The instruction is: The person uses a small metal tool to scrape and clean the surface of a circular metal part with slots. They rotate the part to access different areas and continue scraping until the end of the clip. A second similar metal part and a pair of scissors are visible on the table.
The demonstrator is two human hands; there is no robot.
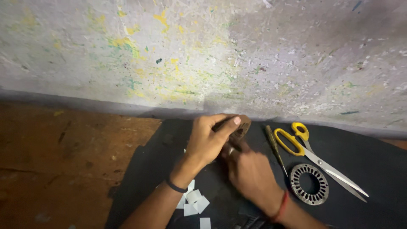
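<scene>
Paper slips, small and white, are scattered on the black mat below the left hand, which is curled around a round brown part. That part is also touched from below by the right hand, its grip hidden; a screwdriver, a slotted metal ring and yellow-handled scissors are laid further right.

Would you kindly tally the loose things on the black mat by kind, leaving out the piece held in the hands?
Scissors with yellow handles: 1
Slotted metal ring: 1
Thin dark-handled tool: 1
Small white paper pieces: about 5, some overlapping
Total: about 8
</scene>
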